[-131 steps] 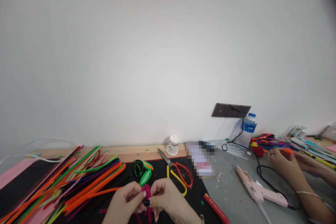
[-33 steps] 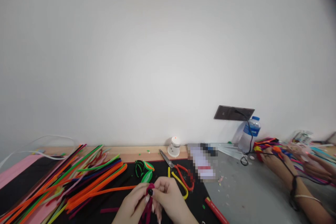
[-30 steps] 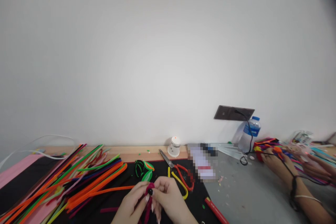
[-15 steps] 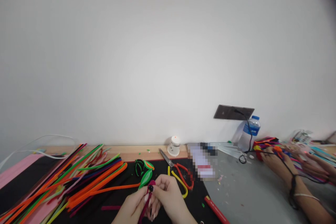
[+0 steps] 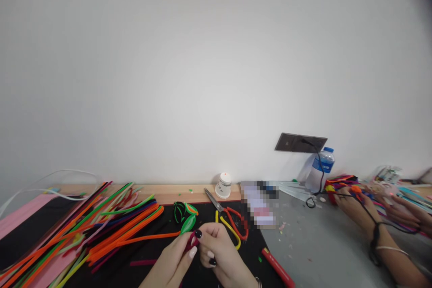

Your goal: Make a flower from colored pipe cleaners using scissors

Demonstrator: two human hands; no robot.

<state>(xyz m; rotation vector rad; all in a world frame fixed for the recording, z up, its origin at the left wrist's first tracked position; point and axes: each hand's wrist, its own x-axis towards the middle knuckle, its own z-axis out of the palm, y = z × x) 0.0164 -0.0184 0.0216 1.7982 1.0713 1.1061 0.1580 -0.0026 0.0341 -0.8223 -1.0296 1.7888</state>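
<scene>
My left hand (image 5: 173,261) and my right hand (image 5: 219,254) meet at the bottom middle of the view, over a black mat (image 5: 151,256). Both pinch a dark pink pipe cleaner piece (image 5: 191,239) between thumb and fingers; only a small bit of it shows. Just beyond my fingertips lie green looped pipe cleaner shapes (image 5: 185,216). An orange pipe cleaner (image 5: 148,237) runs left from under my hands.
A big spread of coloured pipe cleaners (image 5: 84,229) lies left. Red-handled scissors (image 5: 229,218), a yellow pipe cleaner (image 5: 232,231), a small white cup (image 5: 222,185) and a red stick (image 5: 278,267) lie right. Another person's hands (image 5: 367,209) work at far right near a water bottle (image 5: 320,166).
My hands have kept twisting the pink piece; the fingers have shifted and less of it shows now. The pink glue gun on the grey surface is gone; the other person's hands moved.
</scene>
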